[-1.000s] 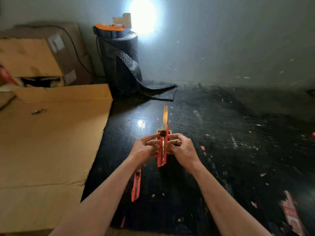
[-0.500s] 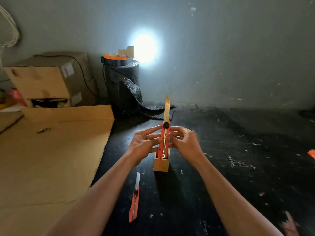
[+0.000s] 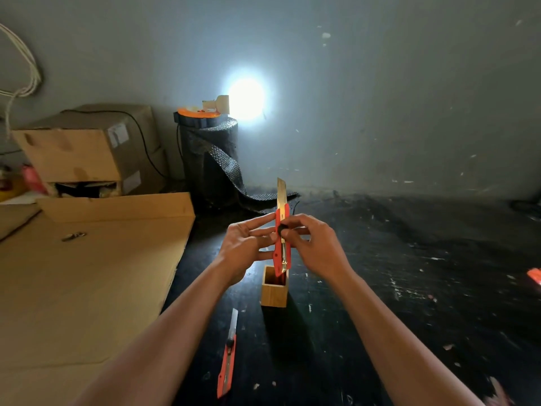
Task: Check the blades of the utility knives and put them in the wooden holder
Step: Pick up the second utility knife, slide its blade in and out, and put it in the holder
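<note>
A red knife [image 3: 282, 241] stands upright just above the wooden holder [image 3: 274, 290], its blade [image 3: 281, 193] run far out of the top and pointing up. Its lower end hangs over the holder's open mouth at the right side — whether it touches the rim cannot be told. The right hand [image 3: 317, 248] grips the knife, thumb and forefinger pinched on the black slider knob [image 3: 283, 229] partway up the handle. The left hand [image 3: 245, 248] is spread flat, fingers extended against the knife's left side, steadying rather than clasping it.

The holder is a small square box, open on top, standing on the dark table [image 3: 395, 288]; its inside looks dark and nothing else shows in it. A second knife [image 3: 227, 358] lies flat on the table nearer the person than the holder and a little to its left, blade partly out and pointing toward the holder. It is apart from both hands.

Left of the holder a cardboard sheet [image 3: 87, 282] covers the surface. Beyond the holder, against the wall, stands a black roll [image 3: 209, 159] — one end trails out toward the holder. Cardboard boxes [image 3: 87, 150] are stacked far to the holder's left and behind the sheet.
</note>
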